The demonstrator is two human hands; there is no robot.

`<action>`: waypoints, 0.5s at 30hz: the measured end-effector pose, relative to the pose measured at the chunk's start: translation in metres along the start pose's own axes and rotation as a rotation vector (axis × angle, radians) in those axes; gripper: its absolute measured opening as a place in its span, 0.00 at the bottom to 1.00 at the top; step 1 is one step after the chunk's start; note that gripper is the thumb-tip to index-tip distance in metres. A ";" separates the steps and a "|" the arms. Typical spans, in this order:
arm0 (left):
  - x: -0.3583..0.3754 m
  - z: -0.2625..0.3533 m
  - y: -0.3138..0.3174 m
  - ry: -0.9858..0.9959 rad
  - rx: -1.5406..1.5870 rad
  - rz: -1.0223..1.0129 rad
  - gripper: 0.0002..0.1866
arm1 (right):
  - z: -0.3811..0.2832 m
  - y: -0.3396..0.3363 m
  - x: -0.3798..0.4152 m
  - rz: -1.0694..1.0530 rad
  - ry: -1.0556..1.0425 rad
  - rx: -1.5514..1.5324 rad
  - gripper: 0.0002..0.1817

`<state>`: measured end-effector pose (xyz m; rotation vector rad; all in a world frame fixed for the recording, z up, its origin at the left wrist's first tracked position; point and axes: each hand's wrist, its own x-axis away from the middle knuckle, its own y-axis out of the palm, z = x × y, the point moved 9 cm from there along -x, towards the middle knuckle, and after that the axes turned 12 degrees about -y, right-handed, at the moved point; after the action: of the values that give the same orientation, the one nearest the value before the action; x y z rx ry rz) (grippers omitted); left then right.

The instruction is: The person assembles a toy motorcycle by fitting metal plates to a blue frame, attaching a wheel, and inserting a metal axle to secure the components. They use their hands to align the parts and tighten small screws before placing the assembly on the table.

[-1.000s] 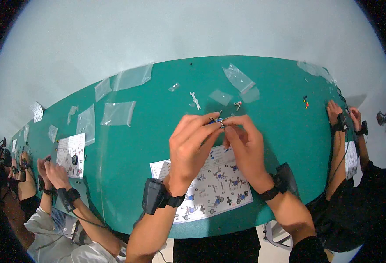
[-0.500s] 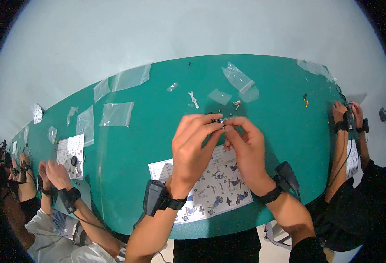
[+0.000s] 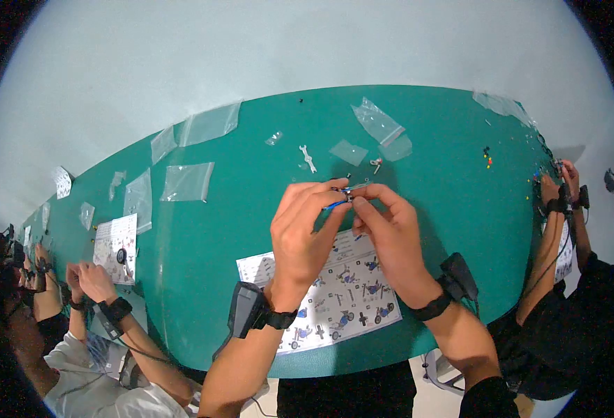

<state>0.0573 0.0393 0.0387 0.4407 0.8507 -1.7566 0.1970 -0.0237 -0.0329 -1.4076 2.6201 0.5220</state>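
Both hands meet above the top edge of a printed picture sheet [image 3: 338,324]. My left hand [image 3: 301,226] is closed on a small blue and dark part [image 3: 335,205], whose blue end sticks out between the fingers. From the other side, my right hand [image 3: 389,233] pinches the same small assembly between thumb and fingers; its exact shape is partly hidden. Just beyond the fingertips lie small metal pieces [image 3: 376,165]. A silver flat wrench [image 3: 308,159] rests on the green table [image 3: 216,279], up and to the left of the hands.
Clear plastic bags [image 3: 187,182] lie at the left and more [image 3: 378,123] at the back. Small yellow and red pieces [image 3: 488,161] are at the right. A co-worker's hands [image 3: 92,280] are at left, beside a sheet [image 3: 115,244]; another person's hands [image 3: 559,182] are at right.
The held part has turned, and more of its blue and metal pieces show between my fingers. At the right, the other person's nearer hand has shifted right and down.
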 end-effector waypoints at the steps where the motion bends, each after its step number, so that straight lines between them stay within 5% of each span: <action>1: 0.000 0.000 0.000 0.006 -0.011 -0.002 0.16 | 0.000 0.000 0.000 -0.001 -0.003 -0.007 0.09; 15: 0.003 0.004 0.001 0.054 -0.026 0.025 0.14 | 0.001 -0.001 0.000 0.007 0.007 0.001 0.09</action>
<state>0.0575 0.0344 0.0389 0.4816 0.9010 -1.7153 0.1979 -0.0244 -0.0344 -1.4025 2.6312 0.5180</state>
